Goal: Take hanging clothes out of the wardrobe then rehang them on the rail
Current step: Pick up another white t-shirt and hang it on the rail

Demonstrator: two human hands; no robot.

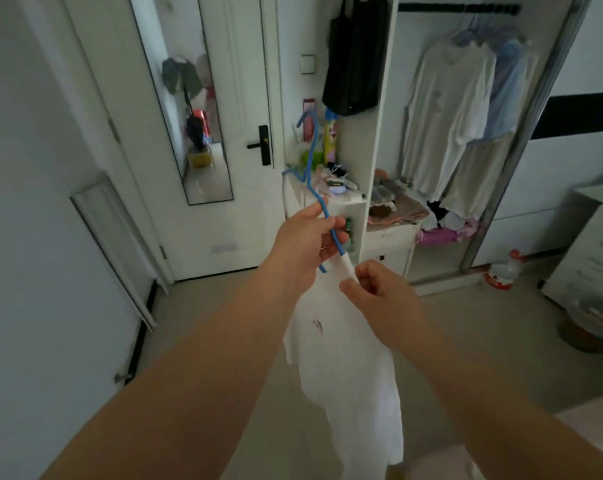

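Both arms reach forward at chest height. The left hand [307,237] pinches the blue hanger [313,174], tilted upward; the right hand [379,292] pinches the white garment [345,375] draping toward the floor [223,306]. Ahead stands the open wardrobe [383,133], shirts [449,109] on its rail [459,8].

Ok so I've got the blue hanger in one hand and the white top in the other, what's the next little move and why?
Probably slide the free end of the blue hanger, held by your left hand, into the white top where your right hand pinches it. The top hangs off the hanger, so it seemingly cannot go on the rail yet.
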